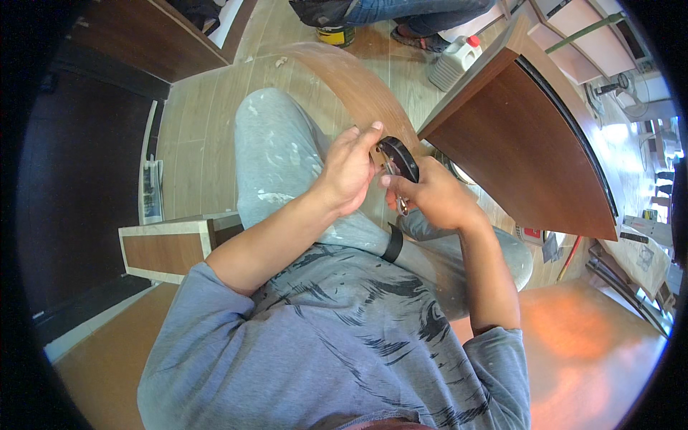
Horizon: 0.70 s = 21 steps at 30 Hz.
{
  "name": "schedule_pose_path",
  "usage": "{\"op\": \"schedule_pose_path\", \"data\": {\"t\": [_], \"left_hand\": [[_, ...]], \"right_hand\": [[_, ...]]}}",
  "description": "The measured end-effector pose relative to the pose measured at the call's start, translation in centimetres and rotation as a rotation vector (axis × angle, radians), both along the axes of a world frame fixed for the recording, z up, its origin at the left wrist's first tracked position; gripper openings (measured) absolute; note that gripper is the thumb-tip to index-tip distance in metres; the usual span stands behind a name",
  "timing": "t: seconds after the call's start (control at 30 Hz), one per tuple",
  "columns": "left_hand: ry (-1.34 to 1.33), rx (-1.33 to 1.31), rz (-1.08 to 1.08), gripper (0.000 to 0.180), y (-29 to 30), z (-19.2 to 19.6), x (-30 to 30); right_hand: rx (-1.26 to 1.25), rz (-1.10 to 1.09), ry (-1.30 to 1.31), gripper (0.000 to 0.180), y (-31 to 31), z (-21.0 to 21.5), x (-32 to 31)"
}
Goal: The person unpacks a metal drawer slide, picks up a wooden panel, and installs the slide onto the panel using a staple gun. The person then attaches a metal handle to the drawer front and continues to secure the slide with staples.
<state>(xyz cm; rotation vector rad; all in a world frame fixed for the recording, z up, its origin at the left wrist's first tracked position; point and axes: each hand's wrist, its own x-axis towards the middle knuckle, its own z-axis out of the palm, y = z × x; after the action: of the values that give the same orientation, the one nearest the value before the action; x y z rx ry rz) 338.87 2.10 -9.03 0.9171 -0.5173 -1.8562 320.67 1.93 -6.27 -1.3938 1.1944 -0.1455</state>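
Note:
My left hand (347,172) and my right hand (438,192) meet over my lap, both closed. Between them is a black rounded object (405,159) with a curved outer edge, tan-brown on its inner side. My left thumb points up beside it, and the fingers wrap the brown side. Against its other end presses my right hand, thumb bent inward. A small shiny metal piece with a loop-like end (403,208) shows under the right thumb; its kind is unclear. Fingers hide much of both things.
A curved brown wood panel (358,86) lies beyond my hands. To the right stands a brown cabinet piece (523,136) with a black edge. A white jug with a red cap (459,61) is behind it. Another person's legs (419,13) are at the top. A wooden box (165,247) sits left.

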Motion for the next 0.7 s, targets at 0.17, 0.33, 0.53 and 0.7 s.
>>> {"op": "schedule_pose_path", "data": {"t": [0.17,0.33,0.53,0.7], "left_hand": [[0.011,-0.002,0.035,0.023,-0.4,-2.2,0.0],[-0.064,0.032,0.141,0.024,-0.5,-3.4,-1.0],[-0.023,0.069,0.135,0.037,-1.3,-3.7,-0.5],[0.125,0.085,0.093,0.043,-1.4,-3.4,0.4]], "right_hand": [[0.036,-0.078,-0.127,0.032,-0.1,-1.0,-0.8],[-0.030,0.036,0.081,0.034,-0.3,-0.5,-0.9],[-0.039,0.110,0.167,0.030,-0.5,-0.2,-1.0],[0.316,-0.059,-0.269,0.038,-0.2,-0.4,-2.9]]}}
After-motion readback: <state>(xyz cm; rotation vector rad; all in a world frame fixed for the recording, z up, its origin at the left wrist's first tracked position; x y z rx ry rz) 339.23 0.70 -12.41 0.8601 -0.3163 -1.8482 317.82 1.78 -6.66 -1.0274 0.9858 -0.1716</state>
